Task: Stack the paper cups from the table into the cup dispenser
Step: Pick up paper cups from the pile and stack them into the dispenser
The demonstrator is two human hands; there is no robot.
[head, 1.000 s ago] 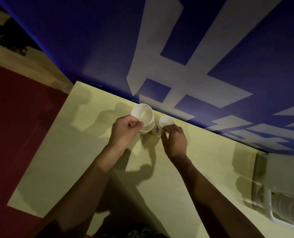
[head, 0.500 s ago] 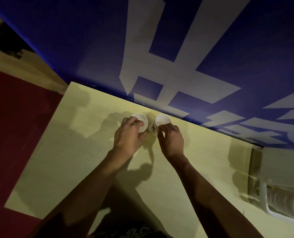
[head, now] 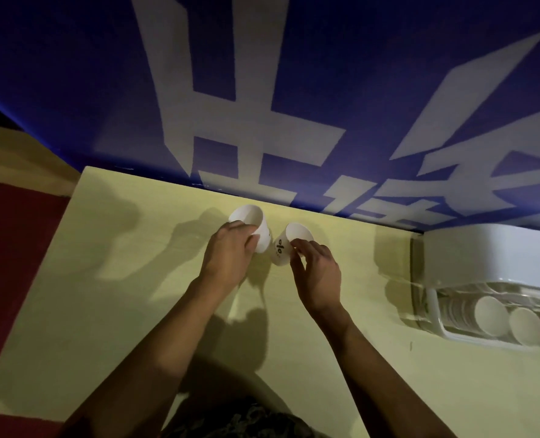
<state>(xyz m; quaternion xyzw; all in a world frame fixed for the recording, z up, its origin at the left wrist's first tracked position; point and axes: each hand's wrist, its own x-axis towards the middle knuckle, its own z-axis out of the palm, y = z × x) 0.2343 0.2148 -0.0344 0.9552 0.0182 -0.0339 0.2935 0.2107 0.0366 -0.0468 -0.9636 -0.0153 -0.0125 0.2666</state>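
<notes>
Two white paper cups are near the back of the pale yellow table (head: 110, 311). My left hand (head: 227, 257) grips the left cup (head: 253, 222), which tilts with its mouth toward the wall. Beside it, my right hand (head: 316, 273) pinches the rim of the right cup (head: 286, 248), which has a black printed mark on its side. The two cups almost touch. At the right edge of the view lies the white cup dispenser (head: 483, 286), its clear part holding rows of stacked cups (head: 490, 314).
A blue wall with large white characters (head: 230, 121) rises directly behind the table. Dark red floor (head: 13, 248) lies beyond the table's left edge. My forearms cross the table's near half.
Both hands stay on the cups. The left cup has tipped and lifted slightly, showing its side. The view has shifted so more of the dispenser shows at the right.
</notes>
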